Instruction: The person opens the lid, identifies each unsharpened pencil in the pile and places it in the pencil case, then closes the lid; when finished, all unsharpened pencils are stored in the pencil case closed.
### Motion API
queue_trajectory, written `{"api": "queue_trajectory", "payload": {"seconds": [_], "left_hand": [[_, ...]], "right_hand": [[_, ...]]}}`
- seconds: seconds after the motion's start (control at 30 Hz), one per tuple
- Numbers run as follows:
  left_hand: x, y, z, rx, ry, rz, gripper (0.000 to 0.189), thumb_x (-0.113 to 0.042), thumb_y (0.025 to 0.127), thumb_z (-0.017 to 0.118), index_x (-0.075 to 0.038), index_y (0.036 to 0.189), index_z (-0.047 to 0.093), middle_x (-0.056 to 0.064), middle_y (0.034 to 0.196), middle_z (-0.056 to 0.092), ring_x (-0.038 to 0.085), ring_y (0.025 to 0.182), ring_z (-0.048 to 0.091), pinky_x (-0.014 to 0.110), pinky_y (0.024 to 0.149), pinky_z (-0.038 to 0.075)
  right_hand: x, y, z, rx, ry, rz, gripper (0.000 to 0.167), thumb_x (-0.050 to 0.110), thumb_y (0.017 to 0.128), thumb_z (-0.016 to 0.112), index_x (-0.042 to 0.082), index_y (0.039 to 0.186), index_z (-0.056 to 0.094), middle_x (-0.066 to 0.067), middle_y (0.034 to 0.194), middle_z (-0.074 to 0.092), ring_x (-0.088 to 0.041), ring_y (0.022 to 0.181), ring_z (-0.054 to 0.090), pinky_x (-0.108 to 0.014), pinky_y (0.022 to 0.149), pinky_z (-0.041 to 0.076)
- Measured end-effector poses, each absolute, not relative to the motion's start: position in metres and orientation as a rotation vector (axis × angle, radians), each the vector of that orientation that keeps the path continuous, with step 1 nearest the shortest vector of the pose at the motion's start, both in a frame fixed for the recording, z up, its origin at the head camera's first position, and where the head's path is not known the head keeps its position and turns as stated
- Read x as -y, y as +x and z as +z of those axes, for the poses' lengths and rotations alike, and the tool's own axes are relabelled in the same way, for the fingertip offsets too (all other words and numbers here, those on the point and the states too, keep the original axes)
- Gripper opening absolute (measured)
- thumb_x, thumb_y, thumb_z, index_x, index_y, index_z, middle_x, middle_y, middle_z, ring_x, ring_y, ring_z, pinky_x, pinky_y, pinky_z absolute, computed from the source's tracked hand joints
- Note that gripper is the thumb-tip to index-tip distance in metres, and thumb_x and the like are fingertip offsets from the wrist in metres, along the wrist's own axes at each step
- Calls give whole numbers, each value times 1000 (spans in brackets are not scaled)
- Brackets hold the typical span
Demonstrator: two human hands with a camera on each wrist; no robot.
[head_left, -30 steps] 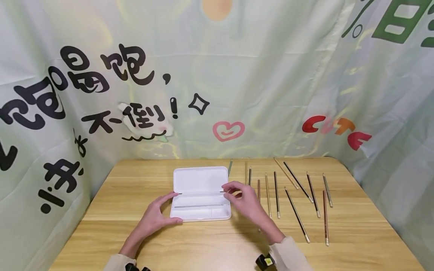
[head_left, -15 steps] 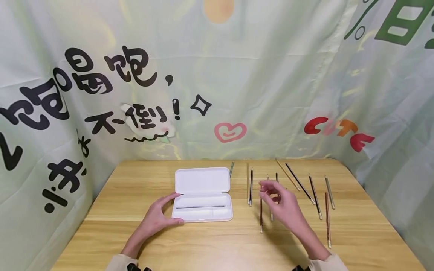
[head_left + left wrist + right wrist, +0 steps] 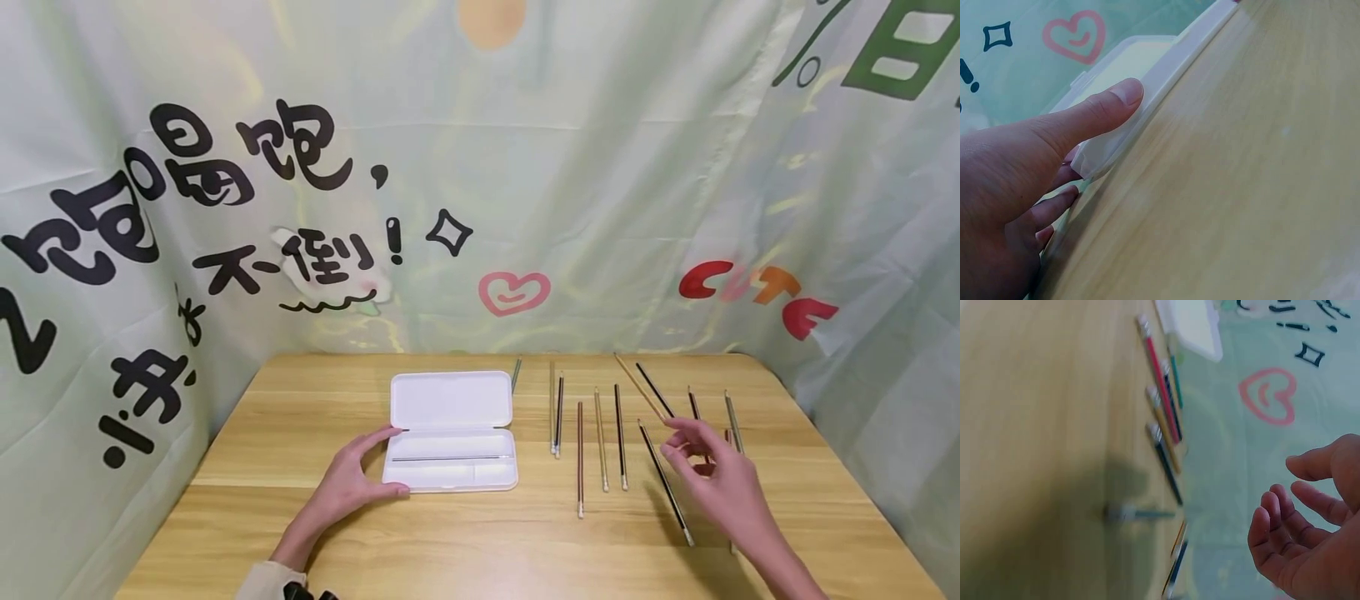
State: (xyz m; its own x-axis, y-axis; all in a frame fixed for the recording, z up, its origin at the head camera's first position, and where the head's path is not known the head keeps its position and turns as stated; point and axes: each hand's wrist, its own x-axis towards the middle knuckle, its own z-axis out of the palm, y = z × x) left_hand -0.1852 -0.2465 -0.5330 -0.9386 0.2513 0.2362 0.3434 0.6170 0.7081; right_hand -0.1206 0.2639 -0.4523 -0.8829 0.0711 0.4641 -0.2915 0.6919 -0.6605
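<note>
A white pencil case [image 3: 450, 443] lies with its lid [image 3: 452, 400] raised at the back, left of the middle of the table. My left hand [image 3: 352, 477] grips its left end, thumb at the front edge and fingers towards the hinge. Its thumb [image 3: 1107, 112] lies along the case wall in the left wrist view. Inside runs a thin dark strip [image 3: 450, 457]; whether it is a pencil I cannot tell. To the right, my right hand [image 3: 727, 479] hovers above the pencils, fingers loosely bent and holding nothing. Nearest it is a slanted black pencil [image 3: 663, 482].
Several more pencils are spread across the right half of the wooden table [image 3: 285, 400], among them a red-brown one [image 3: 581, 458], a tan one [image 3: 602, 442] and a black one [image 3: 621, 437]. A green pencil [image 3: 517, 375] lies beside the lid. A printed curtain [image 3: 600, 208] encloses the back.
My right hand has left the case's right side and travelled right across the pencils, with nothing held. The left hand keeps its place on the case.
</note>
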Motion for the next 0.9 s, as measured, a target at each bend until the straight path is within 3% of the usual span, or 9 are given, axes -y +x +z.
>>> {"api": "queue_trajectory", "payload": {"seconds": [0.3,0.47,0.7,0.9], "left_hand": [[246,-185,-534,2729,-496,-1246,89,-51,63,96,-24,141,63,13,145,58,41,129,54,68,105,40],[246,-186,-534,2703,-522,-1250,88,-50,64,96,-23,141,63,13,145,58,41,130,54,66,106,41],[247,-187,-535,2699,-521,-1267,89,-51,64,96,-24,141,62,12,145,58,41,131,53,67,107,39],[247,-187,-535,2711,-515,-1247,90,-54,63,95,-25,141,62,12,146,58,41,131,53,67,106,40]], "right_hand": [[-323,-107,-471,2567,15,955,40,5,90,78,3,126,63,-6,94,68,12,79,56,-11,60,50],[-346,-104,-482,2711,-39,918,47,7,89,80,-3,128,58,-11,94,68,8,72,58,-20,56,51],[-356,-106,-492,2881,-21,795,56,10,84,84,-15,126,57,-7,91,66,1,68,58,-26,58,50],[-358,-109,-489,2963,-29,740,46,3,84,78,-17,122,61,-2,84,68,-9,67,62,-27,58,50]]}}
